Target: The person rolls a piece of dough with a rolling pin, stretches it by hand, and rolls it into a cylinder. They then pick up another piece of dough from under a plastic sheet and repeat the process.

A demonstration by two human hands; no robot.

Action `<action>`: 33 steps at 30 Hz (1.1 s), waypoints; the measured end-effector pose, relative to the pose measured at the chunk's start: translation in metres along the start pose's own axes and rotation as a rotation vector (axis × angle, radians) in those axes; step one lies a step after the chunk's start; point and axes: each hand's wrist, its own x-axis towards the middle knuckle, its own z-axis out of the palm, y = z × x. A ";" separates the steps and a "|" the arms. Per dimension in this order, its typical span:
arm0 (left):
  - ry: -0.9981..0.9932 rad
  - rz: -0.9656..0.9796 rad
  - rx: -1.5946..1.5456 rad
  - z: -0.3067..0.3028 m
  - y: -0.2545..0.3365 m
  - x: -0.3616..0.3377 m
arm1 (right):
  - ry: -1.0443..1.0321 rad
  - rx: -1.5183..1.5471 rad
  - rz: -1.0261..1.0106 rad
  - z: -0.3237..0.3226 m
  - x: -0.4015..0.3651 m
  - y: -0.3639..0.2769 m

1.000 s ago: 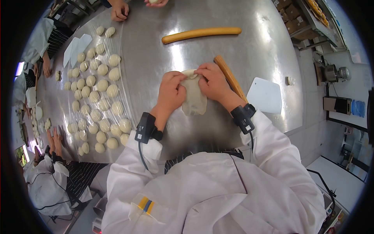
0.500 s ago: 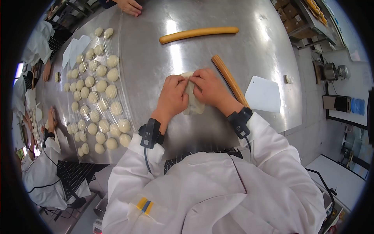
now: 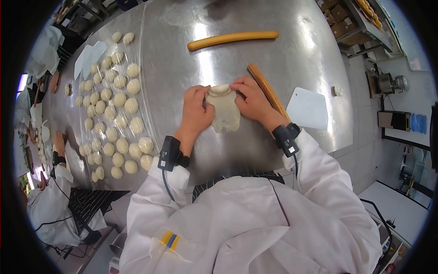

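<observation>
A thin sheet of dough point(image 3: 225, 113) lies on the steel table in front of me, its far edge folded over into a short, thick roll. My left hand point(image 3: 196, 108) grips the left end of that roll, fingers curled and thumb along the sheet's side. At the right end, my right hand point(image 3: 252, 101) pinches the folded edge between fingers and thumb. The near end of the sheet lies loose and uneven. Just right of my right hand rests a wooden rolling pin point(image 3: 267, 89), partly hidden by my wrist.
Many dough balls point(image 3: 119, 99) sit under clear plastic film at left. A long wooden rod point(image 3: 232, 40) lies farther back. To the right are a white dough scraper point(image 3: 308, 108) and a small dough piece point(image 3: 337, 91). Another person's hand point(image 3: 59, 142) rests at the table's left edge.
My hands have moved apart from the middle to the two ends of the folded edge, uncovering the dough. The other person's hand at the far edge is out of view.
</observation>
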 end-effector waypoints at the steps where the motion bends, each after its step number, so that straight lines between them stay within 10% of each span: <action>1: -0.013 0.031 -0.019 0.003 0.001 -0.001 | 0.001 0.001 -0.003 0.002 0.001 0.000; 14: -0.189 0.327 0.247 0.003 0.021 -0.009 | -0.041 -0.280 -0.270 0.012 -0.014 -0.015; 24: -0.179 0.174 -0.002 -0.003 0.008 -0.013 | -0.024 0.015 -0.004 0.001 -0.013 -0.006; 33: -0.148 0.219 0.041 -0.006 0.012 -0.010 | -0.027 -0.112 -0.169 0.001 -0.011 -0.011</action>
